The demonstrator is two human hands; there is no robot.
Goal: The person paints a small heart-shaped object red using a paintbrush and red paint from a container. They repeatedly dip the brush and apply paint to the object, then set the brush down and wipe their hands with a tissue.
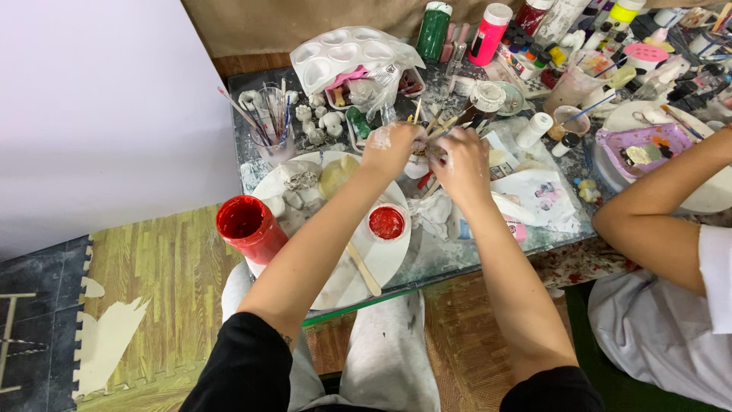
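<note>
Both hands meet over the middle of the cluttered glass table. The left hand and the right hand are smeared with white and curl together around a small object between them, hidden by the fingers, so whether either hand is clamped on it cannot be told. Several brushes fan out just above the hands. Below the left forearm lies a round white plate bearing a small red paint cup and a wooden stick. A red jar stands at the plate's left edge. Another person's arm reaches in from the right.

Bright, even light, sharp (edges bowed)
</note>
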